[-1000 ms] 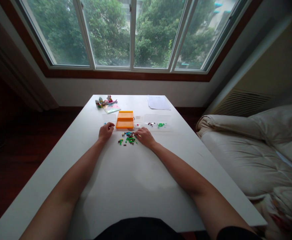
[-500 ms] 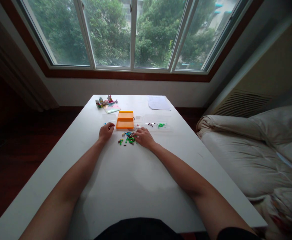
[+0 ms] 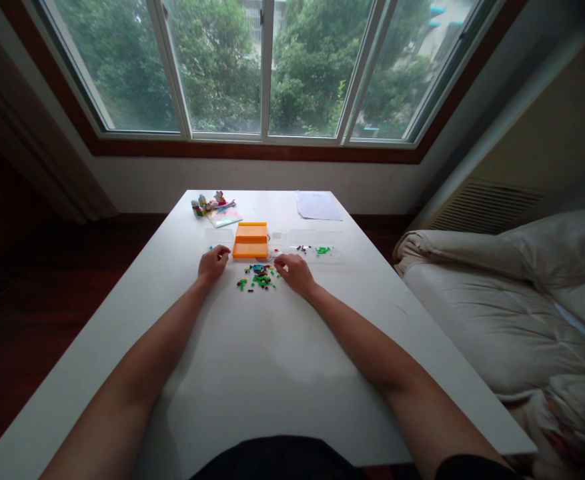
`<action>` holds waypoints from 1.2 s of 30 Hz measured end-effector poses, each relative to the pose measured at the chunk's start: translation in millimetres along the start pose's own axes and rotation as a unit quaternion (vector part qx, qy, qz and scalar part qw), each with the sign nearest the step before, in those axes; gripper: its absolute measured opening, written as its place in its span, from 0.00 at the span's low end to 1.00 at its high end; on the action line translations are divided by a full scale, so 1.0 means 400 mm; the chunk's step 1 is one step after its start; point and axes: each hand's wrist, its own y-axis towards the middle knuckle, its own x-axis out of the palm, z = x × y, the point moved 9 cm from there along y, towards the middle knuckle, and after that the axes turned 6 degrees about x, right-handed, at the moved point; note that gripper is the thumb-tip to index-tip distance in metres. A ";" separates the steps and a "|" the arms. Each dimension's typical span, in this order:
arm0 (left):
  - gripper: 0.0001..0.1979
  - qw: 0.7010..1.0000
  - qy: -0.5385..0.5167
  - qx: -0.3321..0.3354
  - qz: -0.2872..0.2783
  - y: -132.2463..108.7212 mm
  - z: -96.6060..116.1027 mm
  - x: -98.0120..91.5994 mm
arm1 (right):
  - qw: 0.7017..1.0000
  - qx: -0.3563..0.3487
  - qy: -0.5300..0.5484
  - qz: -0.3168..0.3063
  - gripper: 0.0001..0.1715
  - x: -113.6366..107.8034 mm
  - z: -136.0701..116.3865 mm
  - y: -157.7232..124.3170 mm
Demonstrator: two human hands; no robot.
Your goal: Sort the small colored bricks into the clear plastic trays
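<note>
A loose pile of tiny building bricks (image 3: 261, 279), green, brown, blue and yellow, lies on the white table (image 3: 272, 360). My right hand (image 3: 295, 272) is at the pile's right edge, thumb and fingers pinched together; whatever is between them is too small to see. To the left of the pile, my left hand (image 3: 214, 262) rests on the table with curled fingers, its tips near an open orange box (image 3: 251, 249). I cannot see whether it holds anything. Right of the box, a clear plastic case (image 3: 317, 237) has green bricks (image 3: 323, 251) and brown bricks (image 3: 303, 249) in separate groups.
Small colourful figures (image 3: 212, 203) and a pastel card (image 3: 225, 216) sit at the table's far left. A white sheet of paper (image 3: 318, 205) lies at the far right. Beyond the table's right edge is a cream sofa (image 3: 512, 300); windows (image 3: 267, 67) are ahead.
My right hand has drawn back a little to the right from the pile, its fingers now pinched. More bricks at the pile's right side show. My left hand has stayed in place.
</note>
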 end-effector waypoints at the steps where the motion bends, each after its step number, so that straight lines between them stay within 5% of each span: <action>1: 0.12 1.000 0.002 0.002 0.001 0.000 0.001 0.000 | 1.000 0.015 0.019 0.019 0.08 -0.014 0.011 0.001; 7: 0.12 1.000 0.006 0.006 0.004 0.000 0.006 -0.002 | 0.976 0.127 0.133 0.119 0.11 -0.072 0.121 0.007; 12: 0.11 1.000 0.012 0.007 0.001 0.000 0.009 -0.002 | 0.915 0.235 0.286 0.157 0.15 -0.066 0.242 0.009; 22: 0.11 1.000 0.002 0.007 -0.001 -0.002 0.005 0.002 | 0.859 0.281 0.383 0.191 0.20 -0.057 0.324 -0.001; 27: 0.11 1.000 0.002 0.007 0.000 0.001 0.005 0.002 | 0.911 0.239 0.304 0.144 0.16 -0.060 0.262 0.010; 31: 0.11 1.000 0.006 0.009 -0.003 0.002 0.004 0.004 | 0.982 0.096 0.153 0.050 0.13 -0.028 0.117 0.022; 36: 0.11 1.000 0.006 0.008 -0.002 0.001 0.002 0.004 | 0.996 -0.067 0.013 -0.048 0.16 0.043 -0.015 0.008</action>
